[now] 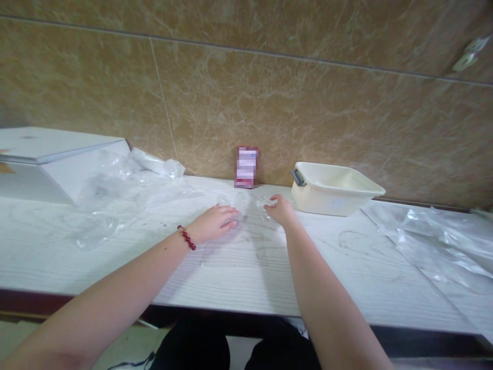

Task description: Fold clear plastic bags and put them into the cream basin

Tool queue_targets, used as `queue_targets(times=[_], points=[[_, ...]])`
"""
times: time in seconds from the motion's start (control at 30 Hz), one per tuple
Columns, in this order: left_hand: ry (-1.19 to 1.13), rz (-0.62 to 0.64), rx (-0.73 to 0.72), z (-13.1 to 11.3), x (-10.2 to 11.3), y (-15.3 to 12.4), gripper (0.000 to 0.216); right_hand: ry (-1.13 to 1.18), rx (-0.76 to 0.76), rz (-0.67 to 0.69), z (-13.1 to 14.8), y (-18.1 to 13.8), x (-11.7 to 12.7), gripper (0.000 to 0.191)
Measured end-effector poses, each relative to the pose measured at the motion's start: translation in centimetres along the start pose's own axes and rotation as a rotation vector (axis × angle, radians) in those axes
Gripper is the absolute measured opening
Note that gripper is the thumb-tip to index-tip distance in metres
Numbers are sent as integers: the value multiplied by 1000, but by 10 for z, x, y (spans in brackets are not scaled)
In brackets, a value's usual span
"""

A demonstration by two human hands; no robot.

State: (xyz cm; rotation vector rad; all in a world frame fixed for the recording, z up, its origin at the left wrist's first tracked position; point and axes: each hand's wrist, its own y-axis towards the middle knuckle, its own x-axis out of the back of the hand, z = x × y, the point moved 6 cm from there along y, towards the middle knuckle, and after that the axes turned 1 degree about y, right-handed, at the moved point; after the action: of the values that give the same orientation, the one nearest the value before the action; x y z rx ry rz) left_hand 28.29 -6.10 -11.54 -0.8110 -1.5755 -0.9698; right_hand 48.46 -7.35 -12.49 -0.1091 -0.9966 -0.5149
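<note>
Both my arms reach across a white wood-grain table (239, 272). My left hand (213, 222), with a red bead bracelet on its wrist, lies flat with fingers stretched out on a sheet of clear plastic film (246, 205). My right hand (279, 208) rests on the same clear film, its fingers curled and pinching its far edge. The film is see-through and its outline is hard to make out.
A cream plastic tub (335, 192) with a grey handle stands right of my hands by the brown tiled wall. A small red box (246, 167) leans on the wall behind. Crumpled clear plastic (111, 190) and a white board lie left; more plastic sheets (442, 241) lie right.
</note>
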Motion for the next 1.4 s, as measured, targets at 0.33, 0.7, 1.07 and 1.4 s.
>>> queue_targets(times=[0.33, 0.7, 1.07, 1.4], points=[[-23, 222, 66, -23, -6, 59, 32, 54, 87, -50, 14, -8, 11, 34], [-1038, -225, 479, 7, -15, 54, 44, 133, 226, 5, 38, -18, 1, 31], [-983, -271, 535, 23, -27, 56, 16, 186, 258, 194, 47, -25, -1, 26], [-393, -179, 498, 28, -20, 55, 25, -300, 223, 336, 34, -29, 4, 30]])
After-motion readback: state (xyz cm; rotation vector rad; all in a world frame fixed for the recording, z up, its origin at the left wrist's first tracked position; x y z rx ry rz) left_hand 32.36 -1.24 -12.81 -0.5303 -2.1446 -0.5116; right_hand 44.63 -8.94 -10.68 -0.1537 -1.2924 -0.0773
